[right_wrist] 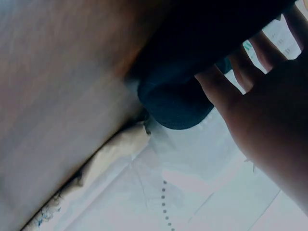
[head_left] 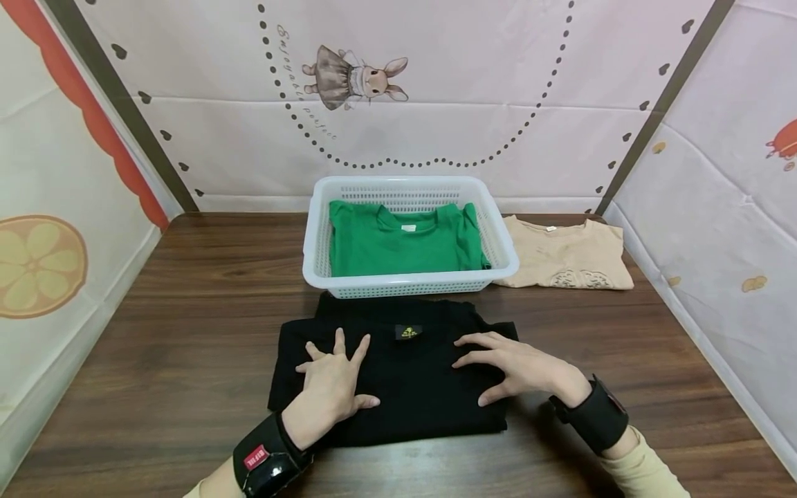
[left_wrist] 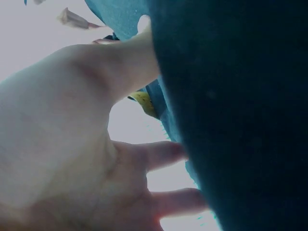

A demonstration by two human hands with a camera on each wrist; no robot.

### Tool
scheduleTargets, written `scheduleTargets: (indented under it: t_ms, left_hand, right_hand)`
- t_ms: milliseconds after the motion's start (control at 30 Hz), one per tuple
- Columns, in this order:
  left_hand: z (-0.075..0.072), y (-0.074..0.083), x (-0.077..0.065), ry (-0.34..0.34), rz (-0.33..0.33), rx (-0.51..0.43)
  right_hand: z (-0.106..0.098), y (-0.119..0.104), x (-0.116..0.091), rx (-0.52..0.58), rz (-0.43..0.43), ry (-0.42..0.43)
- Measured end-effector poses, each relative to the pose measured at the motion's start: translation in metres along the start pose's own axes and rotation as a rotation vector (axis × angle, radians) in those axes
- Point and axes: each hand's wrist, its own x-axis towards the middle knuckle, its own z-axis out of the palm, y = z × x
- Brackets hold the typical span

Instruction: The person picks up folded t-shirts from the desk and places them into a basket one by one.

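Note:
A black shirt, folded into a rough rectangle, lies on the table with its neck label toward the basket. My left hand rests on the shirt's left part, fingers spread. Over the right part, my right hand has its fingers apart and slightly bent, with the fingertips at the cloth. In the left wrist view the left hand reaches against the dark cloth. The right wrist view has the right hand beside the shirt's folded edge. Neither hand grips the cloth.
Just behind the black shirt stands a white plastic basket holding a folded green shirt. To its right a folded beige shirt lies near the table's back corner. Printed cloth walls enclose the brown wooden table.

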Motion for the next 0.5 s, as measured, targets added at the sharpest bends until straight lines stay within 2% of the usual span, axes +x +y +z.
scheduleTargets:
  t_ms: [300, 500]
  left_hand:
    - [0.001, 0.018, 0.003, 0.024, 0.014, 0.038]
    - [0.002, 0.023, 0.004, 0.043, 0.019, 0.032]
  right_hand:
    - [-0.012, 0.006, -0.007, 0.028, 0.047, -0.048]
    - [-0.017, 0.005, -0.008, 0.017, 0.082, -0.069]
